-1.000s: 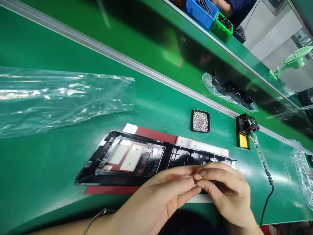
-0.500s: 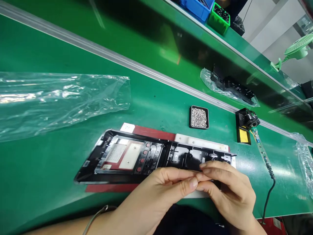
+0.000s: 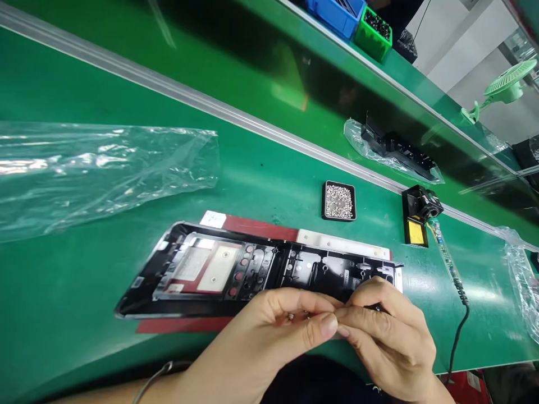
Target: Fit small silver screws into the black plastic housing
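A long black plastic housing lies inside-up on a red and white fixture plate on the green bench. My left hand is cupped at the housing's near edge, with small silver screws showing between its thumb and fingers. My right hand meets it fingertip to fingertip, pinching at the same spot; what it pinches is too small to see. Both hands cover the housing's near right part.
A black tray of silver screws sits behind the housing. To its right are a soldering-iron stand with iron and cable. A clear plastic bag lies left, bagged black parts on the belt, bins far back.
My hands have drawn slightly toward me off the housing, uncovering more of its right end. The left thumb has opened a little, showing the screws. The view shifted slightly.
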Motion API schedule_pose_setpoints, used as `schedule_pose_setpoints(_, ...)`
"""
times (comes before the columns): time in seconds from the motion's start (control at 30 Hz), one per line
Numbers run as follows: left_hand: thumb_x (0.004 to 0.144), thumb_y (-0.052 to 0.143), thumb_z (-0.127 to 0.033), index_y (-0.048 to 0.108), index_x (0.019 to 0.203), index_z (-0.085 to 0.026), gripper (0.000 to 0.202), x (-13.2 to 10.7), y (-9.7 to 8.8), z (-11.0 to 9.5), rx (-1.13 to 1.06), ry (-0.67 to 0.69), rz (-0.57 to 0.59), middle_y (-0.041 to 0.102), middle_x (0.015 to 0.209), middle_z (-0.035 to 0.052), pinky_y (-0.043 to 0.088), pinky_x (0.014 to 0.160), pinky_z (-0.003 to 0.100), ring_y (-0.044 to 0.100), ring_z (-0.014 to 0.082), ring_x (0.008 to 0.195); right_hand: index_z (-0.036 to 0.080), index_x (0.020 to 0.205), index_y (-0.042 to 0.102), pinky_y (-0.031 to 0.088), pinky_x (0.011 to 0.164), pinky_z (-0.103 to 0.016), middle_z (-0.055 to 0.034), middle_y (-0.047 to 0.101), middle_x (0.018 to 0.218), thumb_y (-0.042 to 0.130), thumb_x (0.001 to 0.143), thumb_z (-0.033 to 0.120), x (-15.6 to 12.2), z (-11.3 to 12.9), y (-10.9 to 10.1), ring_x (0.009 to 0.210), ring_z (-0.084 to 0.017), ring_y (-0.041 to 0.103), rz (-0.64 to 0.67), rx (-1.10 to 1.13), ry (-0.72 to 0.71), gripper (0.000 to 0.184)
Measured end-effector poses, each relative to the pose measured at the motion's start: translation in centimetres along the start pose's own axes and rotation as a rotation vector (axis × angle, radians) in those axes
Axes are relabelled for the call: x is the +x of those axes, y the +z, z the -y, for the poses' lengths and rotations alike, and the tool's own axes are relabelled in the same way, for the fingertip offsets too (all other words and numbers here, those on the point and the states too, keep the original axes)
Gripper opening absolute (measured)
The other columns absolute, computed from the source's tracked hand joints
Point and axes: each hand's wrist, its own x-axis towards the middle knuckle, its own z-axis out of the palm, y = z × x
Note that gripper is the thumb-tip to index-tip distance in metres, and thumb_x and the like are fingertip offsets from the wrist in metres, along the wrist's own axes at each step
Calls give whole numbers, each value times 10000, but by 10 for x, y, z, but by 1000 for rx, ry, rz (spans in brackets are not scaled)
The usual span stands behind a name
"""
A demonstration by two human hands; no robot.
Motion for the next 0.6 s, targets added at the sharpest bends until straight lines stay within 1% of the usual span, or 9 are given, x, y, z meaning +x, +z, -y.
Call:
schedule_pose_setpoints(0.07, 601, 991, -712, 830, 857, -221, 576, -1, -1, 1, 27, -20, 9, 789, 997, 84, 567, 961, 323, 696, 263, 1016, 131, 1279, 734, 478, 669, -313, -74, 612, 994, 623, 1125, 58, 1, 1, -2, 817, -179, 587, 2, 21, -17, 204)
schedule_pose_setpoints(0.13, 593, 988, -733, 827, 833, -226, 584, 0, -4, 2, 47, -44, 50, 789, 980, 79, 558, 954, 317, 695, 250, 983, 136, 1294, 734, 483, 659, -316, -76, 621, 995, 620, 1148, 106, 1, 3, -5, 810, -178, 597, 37, 37, -29, 187)
schedule_pose_setpoints(0.23, 596, 1014, -688, 826, 812, -241, 531, 2, -9, 5, 42, -77, 128, 778, 934, 48, 550, 868, 255, 694, 206, 923, 161, 1308, 733, 516, 673, -321, -65, 628, 964, 612, 1173, 171, -3, 5, -12, 790, -178, 614, 101, 15, -29, 182)
schedule_pose_setpoints(0.3, 608, 1020, -662, 827, 806, -251, 495, 4, -10, 6, 46, -83, 156, 772, 921, 30, 532, 808, 216, 683, 179, 887, 167, 1270, 739, 533, 664, -320, -55, 629, 930, 620, 1176, 197, -8, 8, -15, 759, -174, 621, 107, -35, -23, 154)
schedule_pose_setpoints(0.37, 634, 1008, -640, 828, 792, -252, 456, 5, -9, 6, 85, -77, 179, 770, 910, 23, 518, 781, 201, 670, 168, 857, 166, 1214, 741, 536, 646, -326, -51, 636, 906, 633, 1168, 194, -12, 11, -16, 738, -175, 629, 105, -92, -7, 120)
schedule_pose_setpoints(0.43, 636, 994, -638, 824, 757, -244, 445, 6, -7, 4, 141, -73, 197, 767, 879, 29, 511, 751, 202, 663, 170, 826, 176, 1201, 734, 528, 624, -342, -50, 654, 895, 631, 1159, 185, -16, 14, -16, 720, -183, 636, 120, -131, 3, 112)
schedule_pose_setpoints(0.47, 635, 978, -665, 825, 755, -242, 466, 6, -6, 3, 163, -76, 202, 770, 866, 38, 516, 741, 207, 667, 178, 817, 187, 1214, 730, 523, 614, -350, -48, 663, 894, 631, 1152, 176, -17, 15, -16, 713, -188, 640, 129, -141, 11, 118)
schedule_pose_setpoints(0.53, 659, 926, -749, 837, 812, -241, 538, 6, -6, 6, 195, -82, 184, 786, 895, 63, 552, 773, 232, 703, 214, 855, 187, 1238, 720, 518, 605, -356, -49, 676, 908, 629, 1130, 137, -17, 14, -20, 716, -193, 646, 145, -158, 19, 149)
schedule_pose_setpoints(0.6, 680, 873, -825, 843, 936, -253, 627, 5, -9, 14, 200, -108, 85, 801, 1023, 78, 595, 888, 262, 736, 269, 1013, 154, 1198, 716, 509, 632, -338, -53, 675, 951, 643, 1091, 65, -13, 8, -27, 762, -181, 646, 118, -208, 24, 157)
